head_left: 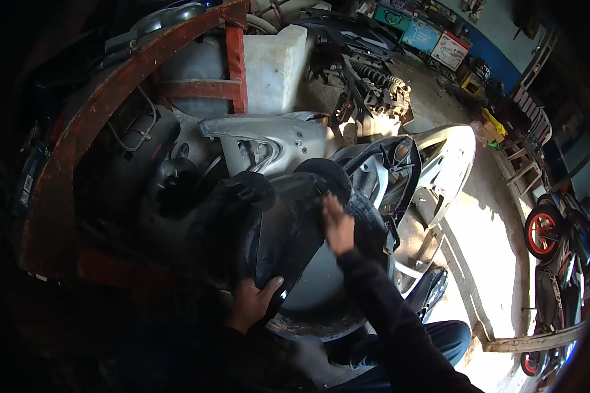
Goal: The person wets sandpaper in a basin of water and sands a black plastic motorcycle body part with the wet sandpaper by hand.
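A dark plastic motorcycle panel [285, 223] lies tilted across a round basin [331, 333] with a greyish inside. Gripping the near end of the panel is my left hand [254, 304], its thumb on top and its other fingers hidden beneath. My right hand [338, 227] rests against or just over the right side of the panel, fingers stretched out and slightly blurred. It holds nothing that I can see. Rounded black parts [324, 174] stand at the panel's far end, partly in shadow.
Silver body panels [282, 145] and a white-grey fairing [449, 157] lie beyond the basin. A red metal frame [78, 141] curves along the left. Shock absorbers [380, 82] lie further back. A motorcycle with a red-rimmed wheel [543, 230] stands at right.
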A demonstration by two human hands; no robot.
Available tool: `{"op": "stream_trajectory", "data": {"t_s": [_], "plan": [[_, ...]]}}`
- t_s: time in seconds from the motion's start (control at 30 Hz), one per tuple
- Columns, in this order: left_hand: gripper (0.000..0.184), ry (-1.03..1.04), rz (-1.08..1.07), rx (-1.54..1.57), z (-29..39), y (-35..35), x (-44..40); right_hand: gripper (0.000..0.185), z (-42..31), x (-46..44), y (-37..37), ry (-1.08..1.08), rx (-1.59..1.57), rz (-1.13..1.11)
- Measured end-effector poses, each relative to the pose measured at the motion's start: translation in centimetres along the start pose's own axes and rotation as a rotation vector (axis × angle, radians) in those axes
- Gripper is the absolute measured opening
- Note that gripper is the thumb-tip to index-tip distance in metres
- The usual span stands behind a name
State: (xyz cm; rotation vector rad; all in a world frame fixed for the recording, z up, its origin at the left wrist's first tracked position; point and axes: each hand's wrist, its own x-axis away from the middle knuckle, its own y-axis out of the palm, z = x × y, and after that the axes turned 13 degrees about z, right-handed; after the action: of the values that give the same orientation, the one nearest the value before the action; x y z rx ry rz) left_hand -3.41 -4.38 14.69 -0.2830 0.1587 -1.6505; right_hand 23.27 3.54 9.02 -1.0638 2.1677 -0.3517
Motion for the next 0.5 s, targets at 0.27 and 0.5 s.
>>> {"op": "stream_trajectory", "data": {"t_s": [0.27, 0.5], "plan": [[0.038, 0.065, 0.04, -0.026, -0.4, 1.1, 0.2, 0.031, 3.3, -3.5, 0.9, 0.085, 0.111, -0.001], [0.041, 0.129, 0.106, -0.033, -0.6, 0.9, -0.1, 0.036, -4.4, 4.4, -1.8, -0.172, -0.034, -0.09]]}}
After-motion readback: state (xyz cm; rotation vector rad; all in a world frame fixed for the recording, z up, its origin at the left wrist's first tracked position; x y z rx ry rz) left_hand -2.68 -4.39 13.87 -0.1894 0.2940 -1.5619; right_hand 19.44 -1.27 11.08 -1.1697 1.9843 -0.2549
